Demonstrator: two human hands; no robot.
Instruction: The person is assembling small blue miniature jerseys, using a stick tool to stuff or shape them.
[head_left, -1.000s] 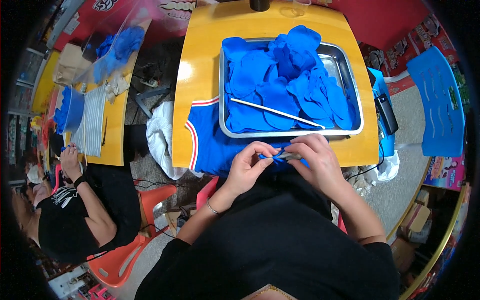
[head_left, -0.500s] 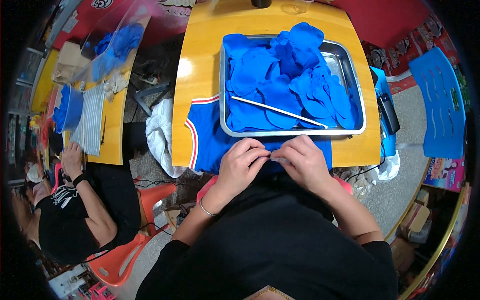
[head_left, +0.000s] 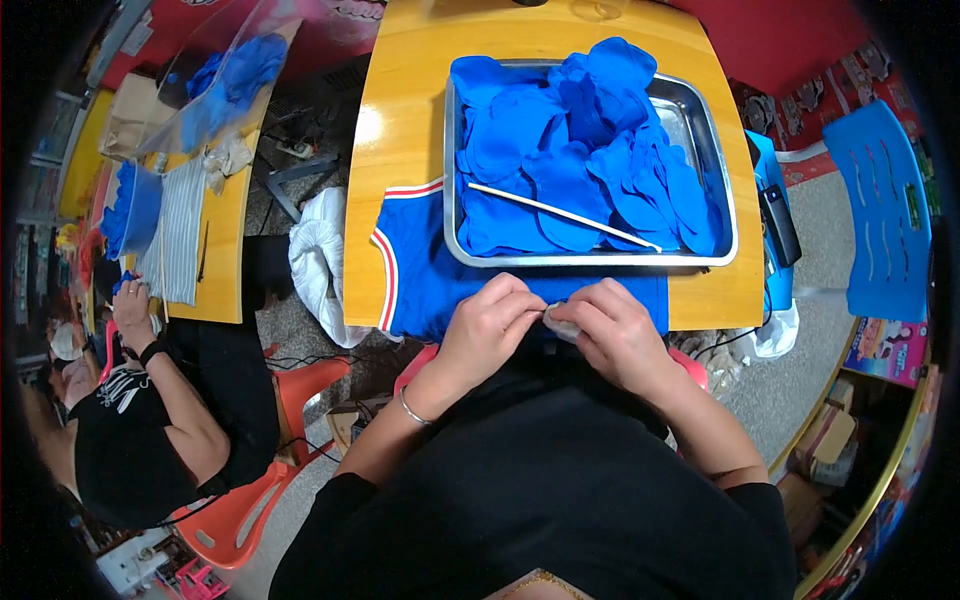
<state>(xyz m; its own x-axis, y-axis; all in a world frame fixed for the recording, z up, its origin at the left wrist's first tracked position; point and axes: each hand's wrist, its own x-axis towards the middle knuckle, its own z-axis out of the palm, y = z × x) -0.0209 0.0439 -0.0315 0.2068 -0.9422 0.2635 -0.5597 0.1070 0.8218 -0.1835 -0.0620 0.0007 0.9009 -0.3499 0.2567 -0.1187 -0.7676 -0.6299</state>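
Note:
Over the near table edge, my left hand (head_left: pixel 490 322) pinches thumb and forefinger together at something too small to make out. Close beside it, my right hand (head_left: pixel 622 330) is closed on a small whitish wad (head_left: pixel 562 324), partly hidden by the fingers. Just beyond both hands stands a metal tray (head_left: pixel 590 262) heaped with blue petal-shaped fabric pieces (head_left: pixel 510 130). A thin pale stick (head_left: pixel 560 214) lies slanted across the pieces. Under the tray, a blue jersey (head_left: pixel 415 265) with red and white trim is spread on the table.
The yellow table (head_left: pixel 405 100) carries the tray. At left, a person (head_left: pixel 150 430) works at another yellow table (head_left: pixel 225 260) with a blue tub (head_left: pixel 140 212) and striped cloth (head_left: pixel 181 230). White bags (head_left: pixel 322 268) lie between the tables. A blue chair (head_left: pixel 880 215) stands at right.
More of the whitish wad shows at my right fingertips. Both hands stay close together, shifting slightly right in the picture. The person at left has lowered a hand slightly toward the left.

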